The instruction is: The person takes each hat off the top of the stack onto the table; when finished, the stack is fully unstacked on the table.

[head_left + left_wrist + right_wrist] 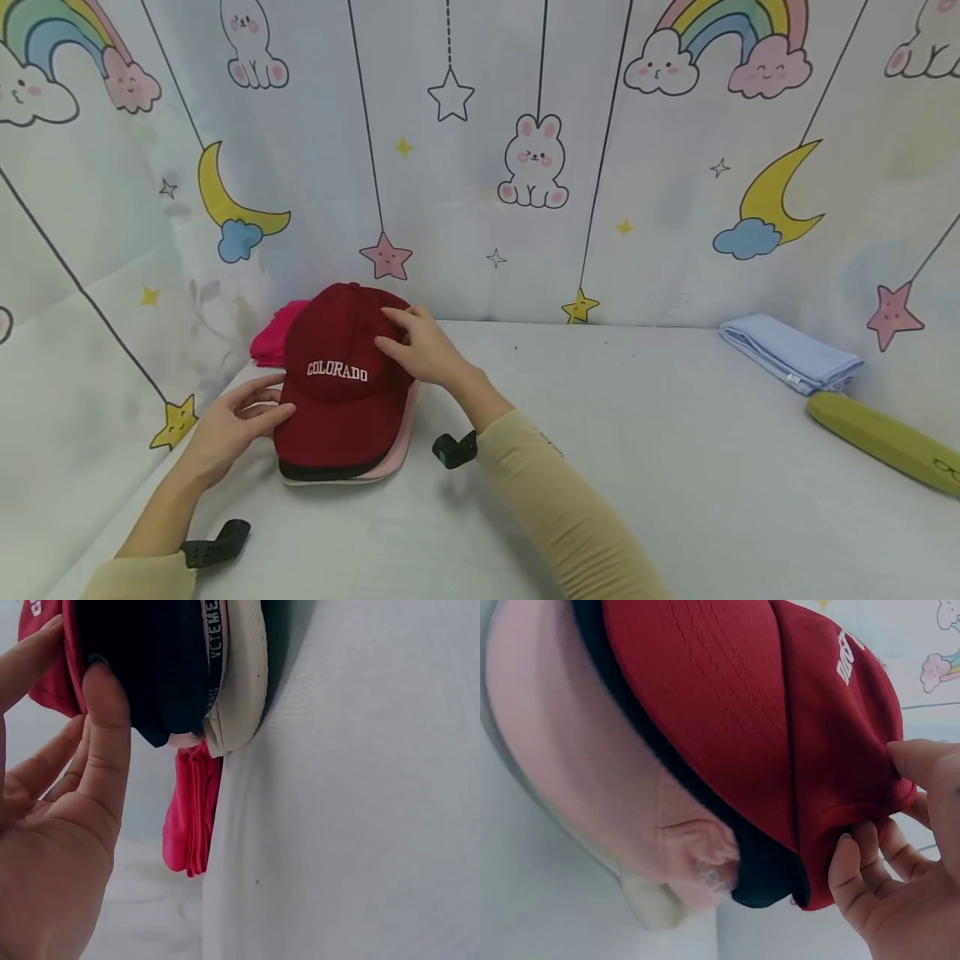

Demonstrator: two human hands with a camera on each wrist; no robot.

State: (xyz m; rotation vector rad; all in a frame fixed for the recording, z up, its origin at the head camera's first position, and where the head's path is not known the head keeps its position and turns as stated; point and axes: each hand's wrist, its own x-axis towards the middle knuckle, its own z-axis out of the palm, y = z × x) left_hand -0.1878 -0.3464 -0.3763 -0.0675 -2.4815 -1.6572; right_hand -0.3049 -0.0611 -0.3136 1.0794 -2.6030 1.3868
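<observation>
A dark red baseball cap (pixel 337 425) lettered COLORADO tops a stack of caps at the left of the table. Beneath it show a dark cap (pixel 761 881), a pink cap (pixel 577 735) and a cream cap (pixel 244 675). My left hand (pixel 236 425) pinches the side edge of the red cap's brim, one digit inside and others outside in the left wrist view. On the other side, my right hand (pixel 427 346) pinches the crown fabric of the red cap between thumb and fingers. The caps' backs are hidden in the head view.
Behind the stack lies a folded hot-pink cloth (pixel 270 342). A folded light-blue cloth (pixel 791 346) and a long olive-green case (pixel 885 442) lie at the far right of the white table (pixel 600 433). A patterned curtain (pixel 480 183) closes off the back and left.
</observation>
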